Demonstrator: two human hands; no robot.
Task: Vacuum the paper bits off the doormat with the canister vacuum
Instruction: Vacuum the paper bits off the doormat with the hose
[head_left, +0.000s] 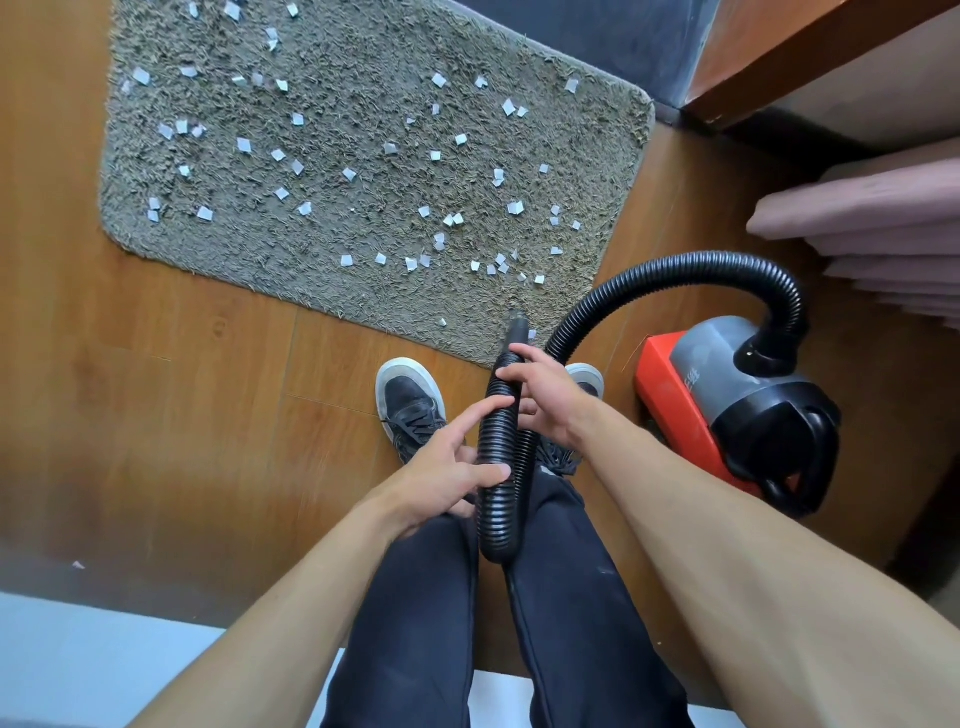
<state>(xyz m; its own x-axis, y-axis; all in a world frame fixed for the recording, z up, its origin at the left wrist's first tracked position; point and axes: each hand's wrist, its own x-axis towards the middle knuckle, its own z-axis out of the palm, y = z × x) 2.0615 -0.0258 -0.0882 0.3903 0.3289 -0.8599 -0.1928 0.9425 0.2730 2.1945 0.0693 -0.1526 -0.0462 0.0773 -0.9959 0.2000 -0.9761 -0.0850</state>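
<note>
A grey shaggy doormat (363, 93) lies on the wooden floor ahead, strewn with several small white paper bits (349, 174). A red and black canister vacuum (727, 410) stands on the floor at the right. Its black ribbed hose (498, 467) arches up from the canister, loops down between my legs and ends in a nozzle (518, 327) pointing at the mat's near edge. My right hand (540, 400) grips the hose just behind the nozzle. My left hand (447, 473) rests against the hose lower down, fingers curled on it.
My two dark sneakers, the left one (410, 400) in plain sight, stand just short of the mat. Pink folded fabric (872, 218) lies at the right, with a wooden frame (810, 62) above it. A pale surface (78, 660) runs along the bottom left.
</note>
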